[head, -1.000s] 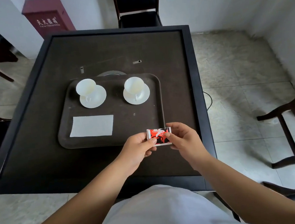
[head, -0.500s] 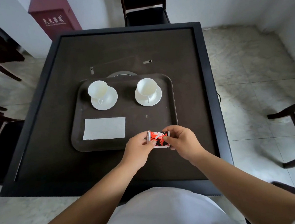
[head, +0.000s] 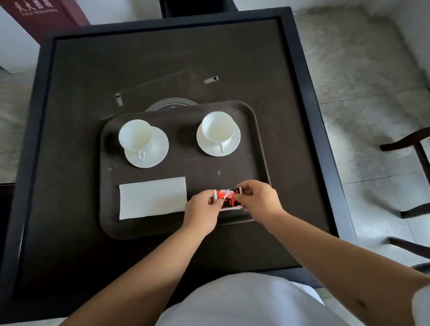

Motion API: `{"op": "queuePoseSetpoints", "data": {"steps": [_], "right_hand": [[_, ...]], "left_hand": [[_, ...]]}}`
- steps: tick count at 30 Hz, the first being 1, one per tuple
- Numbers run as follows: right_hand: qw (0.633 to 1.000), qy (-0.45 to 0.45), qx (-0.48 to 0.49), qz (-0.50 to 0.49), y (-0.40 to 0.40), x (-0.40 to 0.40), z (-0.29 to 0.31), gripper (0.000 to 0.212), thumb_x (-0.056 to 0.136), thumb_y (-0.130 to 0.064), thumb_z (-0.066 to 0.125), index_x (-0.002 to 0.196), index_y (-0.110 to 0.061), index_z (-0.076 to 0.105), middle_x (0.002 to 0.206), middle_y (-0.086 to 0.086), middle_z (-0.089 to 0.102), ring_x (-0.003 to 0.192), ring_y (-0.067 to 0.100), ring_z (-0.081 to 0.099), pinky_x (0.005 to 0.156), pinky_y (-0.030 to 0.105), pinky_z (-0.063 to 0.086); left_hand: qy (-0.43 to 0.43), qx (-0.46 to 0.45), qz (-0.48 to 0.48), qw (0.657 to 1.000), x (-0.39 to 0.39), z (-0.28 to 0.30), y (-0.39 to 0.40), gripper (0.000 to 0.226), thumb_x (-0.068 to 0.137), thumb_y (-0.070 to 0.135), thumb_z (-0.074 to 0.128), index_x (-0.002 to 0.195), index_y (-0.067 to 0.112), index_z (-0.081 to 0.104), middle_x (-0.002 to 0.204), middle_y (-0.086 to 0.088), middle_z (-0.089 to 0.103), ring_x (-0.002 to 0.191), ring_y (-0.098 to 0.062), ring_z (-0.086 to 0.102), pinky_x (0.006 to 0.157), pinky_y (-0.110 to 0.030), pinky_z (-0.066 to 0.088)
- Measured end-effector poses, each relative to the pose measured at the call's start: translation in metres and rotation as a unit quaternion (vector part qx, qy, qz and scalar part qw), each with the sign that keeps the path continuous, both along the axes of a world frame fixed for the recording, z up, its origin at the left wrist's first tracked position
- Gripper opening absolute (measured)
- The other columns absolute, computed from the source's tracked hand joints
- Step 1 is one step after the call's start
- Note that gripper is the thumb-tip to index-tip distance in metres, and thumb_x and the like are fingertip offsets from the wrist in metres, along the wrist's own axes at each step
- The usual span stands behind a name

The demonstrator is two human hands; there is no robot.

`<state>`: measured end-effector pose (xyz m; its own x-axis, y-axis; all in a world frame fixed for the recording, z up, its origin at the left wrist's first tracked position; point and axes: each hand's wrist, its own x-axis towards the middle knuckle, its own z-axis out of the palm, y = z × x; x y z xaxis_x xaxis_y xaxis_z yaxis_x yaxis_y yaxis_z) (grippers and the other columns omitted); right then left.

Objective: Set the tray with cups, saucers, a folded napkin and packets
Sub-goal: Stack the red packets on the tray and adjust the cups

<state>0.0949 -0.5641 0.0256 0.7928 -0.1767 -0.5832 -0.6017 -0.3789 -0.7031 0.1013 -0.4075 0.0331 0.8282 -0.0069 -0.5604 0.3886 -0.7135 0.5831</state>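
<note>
**Packets held over the tray's near right corner**

Both hands pinched on the red packets [head: 227, 199]: left hand [head: 202, 210] gripping the left edge, right hand [head: 259, 201] the right edge, fingers closed tight on the stack. Held low over the near right part of the dark tray [head: 257, 143] on the bench [head: 86, 252]; contact with the tray unclear. Folded white napkin [head: 152, 197] just left of the left hand. Two cups on saucers along the far side: left cup [head: 135, 135], right cup [head: 218, 126].
</note>
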Motion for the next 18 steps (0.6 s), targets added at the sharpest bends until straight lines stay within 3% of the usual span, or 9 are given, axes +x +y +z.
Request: {"op": "queuePoseSetpoints", "data": {"steps": [3,8,12,18], "right_hand": [[1.000,0.006,-0.030,0.008,0.006,0.011,-0.012,0.023,0.087,-0.022,0.074,0.109,-0.022,0.069,0.089,-0.008,0.071,0.079,0.008,0.067,0.075,0.029,0.058],[0.997,0.014,-0.078,0.015,0.009,0.023,-0.029,0.024,0.087,-0.022,0.074,0.110,-0.022,0.069,0.084,-0.013,0.065,0.073,0.000,0.060,0.059,0.013,0.041],[0.993,0.011,-0.116,0.036,0.008,0.031,-0.037,0.025,0.086,-0.022,0.073,0.111,-0.022,0.068,0.080,-0.016,0.060,0.072,0.001,0.056,0.058,0.012,0.037],[0.988,0.007,-0.149,0.050,0.005,0.035,-0.046,0.026,0.087,-0.026,0.072,0.112,-0.022,0.068,0.096,-0.005,0.068,0.078,0.009,0.058,0.057,0.015,0.037]], "left_hand": [[0.008,0.021,-0.004,1.000,0.012,-0.010,0.003,0.024,0.096,0.027,0.061,0.117,0.016,0.067,0.110,-0.001,0.069,0.101,-0.019,0.062,0.081,-0.029,0.048],[0.020,0.037,-0.011,0.999,0.028,-0.022,0.001,0.009,0.095,0.024,0.062,0.094,0.017,0.068,0.087,0.001,0.067,0.087,-0.020,0.064,0.063,-0.026,0.037],[0.013,0.043,0.043,0.998,0.031,-0.028,-0.005,0.027,0.092,0.024,0.068,0.117,0.019,0.063,0.105,0.000,0.069,0.092,-0.018,0.063,0.072,-0.026,0.045],[-0.016,0.053,0.058,0.997,0.034,-0.036,-0.010,0.011,0.088,0.022,0.071,0.097,0.018,0.065,0.091,0.002,0.069,0.084,-0.016,0.064,0.073,-0.033,0.054]]}}
